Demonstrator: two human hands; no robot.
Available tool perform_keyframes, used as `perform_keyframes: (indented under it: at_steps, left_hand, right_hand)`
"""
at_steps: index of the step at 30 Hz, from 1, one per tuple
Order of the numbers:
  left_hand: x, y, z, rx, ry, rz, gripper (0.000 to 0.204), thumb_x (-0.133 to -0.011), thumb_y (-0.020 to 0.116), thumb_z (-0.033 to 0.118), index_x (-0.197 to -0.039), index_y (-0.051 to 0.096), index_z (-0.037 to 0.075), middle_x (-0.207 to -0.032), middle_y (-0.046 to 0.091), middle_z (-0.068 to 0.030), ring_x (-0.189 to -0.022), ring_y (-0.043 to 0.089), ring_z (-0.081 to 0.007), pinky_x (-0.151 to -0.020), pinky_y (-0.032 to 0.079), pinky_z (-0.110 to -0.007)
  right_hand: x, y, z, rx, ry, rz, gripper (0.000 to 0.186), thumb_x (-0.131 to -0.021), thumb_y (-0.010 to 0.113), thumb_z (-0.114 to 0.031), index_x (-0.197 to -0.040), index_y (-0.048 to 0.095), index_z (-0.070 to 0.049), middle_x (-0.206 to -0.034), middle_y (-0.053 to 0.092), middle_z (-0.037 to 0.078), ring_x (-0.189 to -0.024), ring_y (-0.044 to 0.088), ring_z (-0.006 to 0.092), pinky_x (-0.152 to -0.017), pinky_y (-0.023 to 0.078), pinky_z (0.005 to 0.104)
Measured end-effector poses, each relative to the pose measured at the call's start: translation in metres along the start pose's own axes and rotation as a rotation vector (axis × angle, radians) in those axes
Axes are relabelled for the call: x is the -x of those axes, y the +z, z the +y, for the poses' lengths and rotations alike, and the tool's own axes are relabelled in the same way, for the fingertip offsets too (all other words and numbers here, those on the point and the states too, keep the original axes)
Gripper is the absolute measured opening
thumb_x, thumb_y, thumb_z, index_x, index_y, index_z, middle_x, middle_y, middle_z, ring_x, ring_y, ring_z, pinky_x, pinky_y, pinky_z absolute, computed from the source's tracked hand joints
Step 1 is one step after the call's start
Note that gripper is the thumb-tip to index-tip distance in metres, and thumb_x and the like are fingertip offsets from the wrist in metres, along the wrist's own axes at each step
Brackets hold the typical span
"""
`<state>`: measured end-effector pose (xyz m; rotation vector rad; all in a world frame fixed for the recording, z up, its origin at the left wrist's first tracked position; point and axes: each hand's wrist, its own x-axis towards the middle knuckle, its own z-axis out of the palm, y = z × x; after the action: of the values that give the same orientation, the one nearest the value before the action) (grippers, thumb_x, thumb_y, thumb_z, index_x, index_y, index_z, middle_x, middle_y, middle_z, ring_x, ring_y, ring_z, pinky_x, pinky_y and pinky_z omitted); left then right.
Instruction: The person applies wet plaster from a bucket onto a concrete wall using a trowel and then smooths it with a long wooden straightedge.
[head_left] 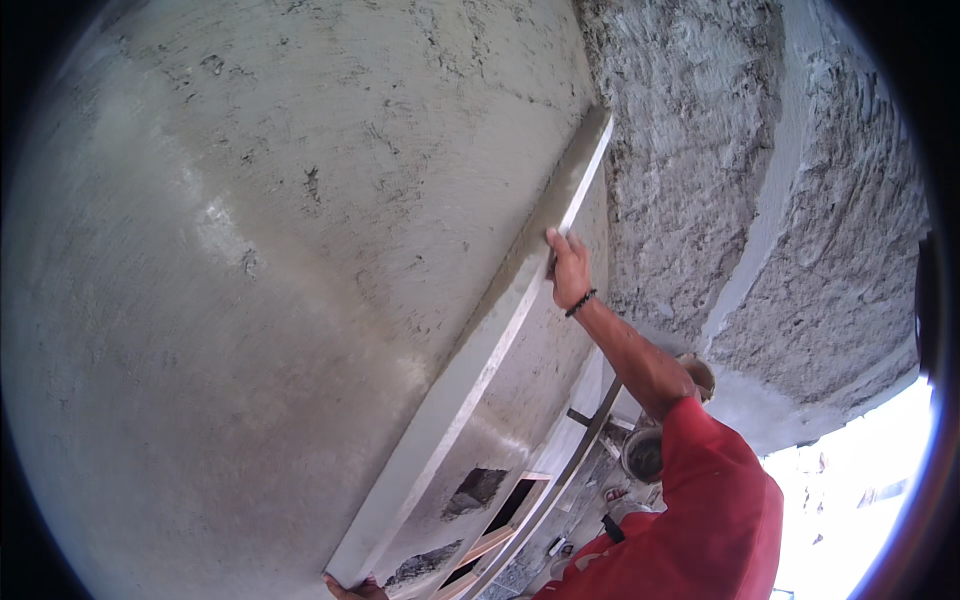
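Observation:
A long, pale straightedge (460, 390) lies slantwise against the grey plastered wall (270, 300). Wet-looking plaster coats part of its upper stretch. My right hand (570, 268), with a dark beaded bracelet (580, 302) at the wrist, is closed on its edge in the upper part; some fingers are hidden behind it. At the lower end, my left hand (355, 588) grips the straightedge from below, and the frame's edge cuts off most of that hand. Small pits and trowel marks show in the plaster. My right arm is in a red sleeve (720, 500).
A rough wall (690, 170) with a smooth vertical band (780, 190) meets the plastered one at a corner. Below are a wooden frame (520, 515), a ragged hole (475, 492), a long dark rail (570, 465) and a bucket (642, 455). Bright daylight enters at lower right.

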<state>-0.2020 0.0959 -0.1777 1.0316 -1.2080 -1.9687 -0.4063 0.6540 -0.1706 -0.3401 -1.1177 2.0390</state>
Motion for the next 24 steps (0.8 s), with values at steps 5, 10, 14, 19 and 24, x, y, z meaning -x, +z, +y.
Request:
perform_keyframes:
  at_steps: [5,10,14,19,24]
  left_hand:
    - [0.002,0.014,0.005,0.102,-0.016,-0.238,0.043,-0.089,0.060,0.042,-0.109,0.056,0.005,-0.095,0.051,-0.0058,-0.079,0.048,-0.0187,-0.059,0.039,-0.034]
    - [0.004,0.012,0.001,0.084,0.040,-0.285,0.047,-0.089,0.058,0.046,-0.114,0.054,0.007,-0.107,0.058,-0.0061,-0.087,0.054,-0.0181,-0.060,0.039,-0.032]
    - [-0.024,-0.003,0.001,-0.012,0.083,-0.226,0.045,-0.090,0.057,0.043,-0.113,0.054,0.005,-0.104,0.058,-0.0054,-0.082,0.053,-0.0175,-0.055,0.037,-0.029]
    - [-0.054,-0.041,0.024,-0.050,0.332,0.068,0.040,-0.091,0.058,0.033,-0.079,0.061,-0.006,-0.053,0.035,-0.0021,-0.044,0.028,-0.0134,-0.040,0.024,-0.030]
    - [-0.034,-0.028,0.045,-0.043,0.311,0.052,0.041,-0.091,0.057,0.030,-0.065,0.054,-0.001,-0.052,0.035,-0.0008,-0.043,0.027,-0.0120,-0.038,0.023,-0.030]
  right_hand:
    - [-0.042,0.043,-0.083,0.042,-0.094,-0.089,0.040,-0.086,0.061,-0.033,-0.103,0.050,0.002,-0.089,0.059,0.011,-0.071,0.061,0.0170,-0.053,0.053,0.0335]
    - [-0.032,0.052,-0.094,0.010,-0.096,-0.098,0.040,-0.086,0.061,-0.032,-0.104,0.049,0.002,-0.085,0.059,0.012,-0.069,0.063,0.0187,-0.053,0.055,0.0352]
    - [-0.017,0.047,-0.078,-0.017,-0.063,-0.088,0.038,-0.088,0.060,-0.035,-0.107,0.048,-0.004,-0.089,0.058,0.009,-0.072,0.062,0.0166,-0.053,0.055,0.0319]
    - [0.055,0.043,-0.015,-0.043,0.003,-0.076,0.040,-0.091,0.057,-0.037,-0.116,0.044,-0.008,-0.097,0.057,0.006,-0.075,0.061,0.0129,-0.051,0.054,0.0275]
    - [0.049,0.053,-0.026,-0.002,-0.196,-0.095,0.040,-0.094,0.053,-0.037,-0.113,0.044,-0.002,-0.093,0.054,0.006,-0.074,0.054,0.0110,-0.059,0.049,0.0265]
